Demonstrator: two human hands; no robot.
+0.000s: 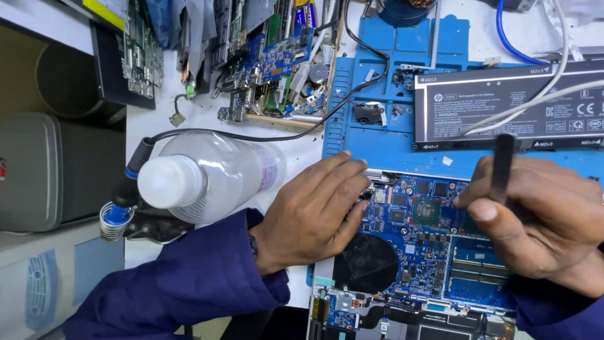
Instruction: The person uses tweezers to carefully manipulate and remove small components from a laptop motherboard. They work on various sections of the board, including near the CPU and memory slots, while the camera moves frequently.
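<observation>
A blue laptop motherboard lies in front of me, with a round black fan at its lower left and a green chip near its middle. My left hand rests flat on the board's left edge, fingers spread, tips touching a small metal bracket. My right hand is closed around a thin black tool, held upright over the board's right part. The tool's tip is hidden behind my fingers.
A blue work mat lies under the board. A flat black laptop battery sits at the back right under white cables. A clear plastic bottle lies left of my hand. Loose circuit boards are heaped at the back.
</observation>
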